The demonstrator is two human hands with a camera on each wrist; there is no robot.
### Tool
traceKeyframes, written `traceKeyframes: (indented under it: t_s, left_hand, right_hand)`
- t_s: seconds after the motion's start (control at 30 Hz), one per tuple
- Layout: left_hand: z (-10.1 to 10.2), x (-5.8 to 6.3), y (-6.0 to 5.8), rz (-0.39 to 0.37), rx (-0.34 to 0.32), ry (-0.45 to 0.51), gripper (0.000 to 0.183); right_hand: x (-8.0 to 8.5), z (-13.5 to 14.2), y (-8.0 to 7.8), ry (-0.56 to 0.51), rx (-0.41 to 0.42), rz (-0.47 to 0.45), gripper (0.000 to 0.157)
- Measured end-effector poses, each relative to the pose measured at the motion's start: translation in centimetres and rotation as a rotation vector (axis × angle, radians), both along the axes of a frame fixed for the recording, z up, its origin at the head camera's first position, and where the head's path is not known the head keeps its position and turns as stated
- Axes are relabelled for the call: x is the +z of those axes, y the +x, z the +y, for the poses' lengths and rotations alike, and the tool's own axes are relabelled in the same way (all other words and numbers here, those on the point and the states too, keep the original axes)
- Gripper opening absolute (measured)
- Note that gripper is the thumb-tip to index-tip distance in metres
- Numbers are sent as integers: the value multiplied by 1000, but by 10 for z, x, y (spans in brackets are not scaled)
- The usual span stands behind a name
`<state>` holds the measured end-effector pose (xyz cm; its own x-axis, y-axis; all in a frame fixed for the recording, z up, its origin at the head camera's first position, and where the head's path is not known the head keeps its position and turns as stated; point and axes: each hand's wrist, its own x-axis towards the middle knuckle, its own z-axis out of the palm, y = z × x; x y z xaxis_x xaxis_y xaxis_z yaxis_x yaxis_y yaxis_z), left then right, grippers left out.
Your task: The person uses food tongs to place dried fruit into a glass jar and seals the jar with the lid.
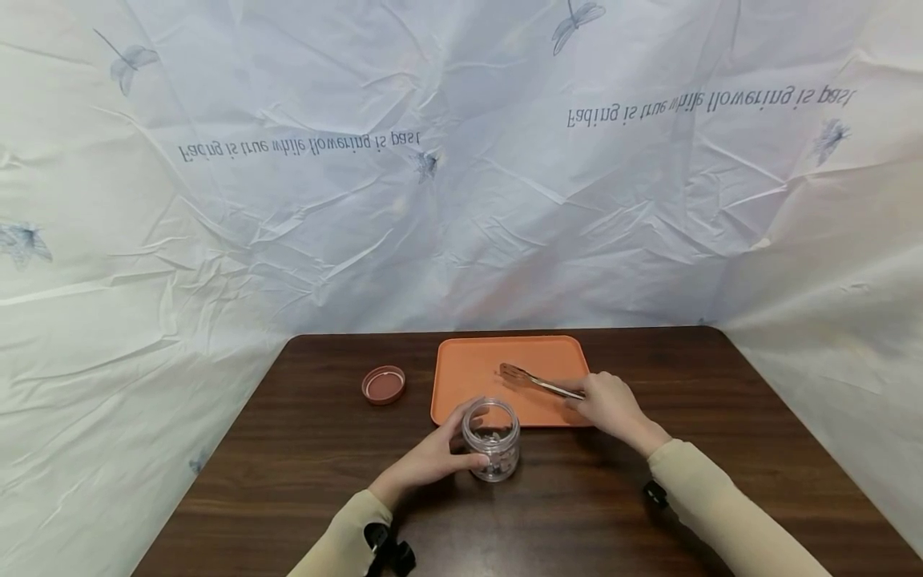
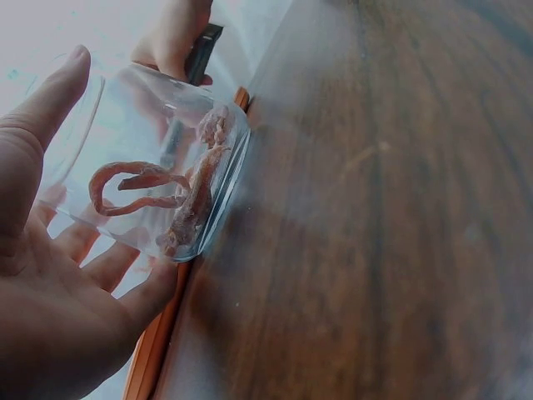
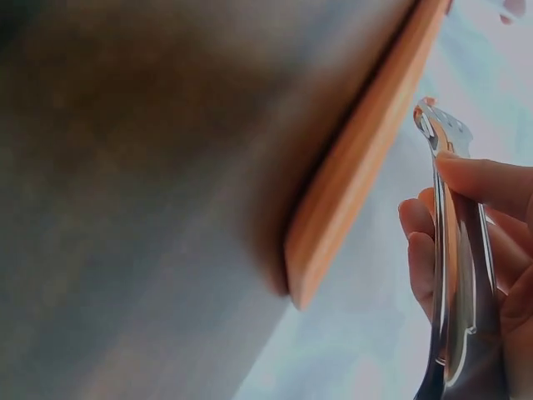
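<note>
My left hand holds a clear jar with no lid on, thumb on the near side and fingers round the far side. Inside the jar, the left wrist view shows reddish-brown dried strips, one bent into a loop. My right hand grips metal tongs, thumb pressing one arm and fingers round the other. In the head view the head of the tongs lies over the orange tray, pointing left. A small reddish bit shows at the tip of the tongs.
A reddish-brown round lid lies left of the tray on the dark wooden table. The jar stands at the tray's near edge. Behind and at both sides hangs a white printed sheet.
</note>
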<state>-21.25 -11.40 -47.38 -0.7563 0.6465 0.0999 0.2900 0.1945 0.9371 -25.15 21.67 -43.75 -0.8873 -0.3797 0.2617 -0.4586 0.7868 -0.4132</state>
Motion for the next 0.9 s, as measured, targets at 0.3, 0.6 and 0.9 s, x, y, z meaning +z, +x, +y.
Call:
traceKeyframes:
  t_s: [0.3, 0.6, 0.9]
  left_hand:
    - [-1, 1, 1, -6, 0, 7, 85]
    - [1, 0, 2, -9, 2, 7, 85]
    - [-1, 2, 2, -16, 6, 6, 85]
  right_hand:
    - [40, 12, -9, -69, -58, 43, 40]
    - [76, 19, -11, -134, -103, 148, 39]
    - [81, 23, 9, -247, -87, 190, 41]
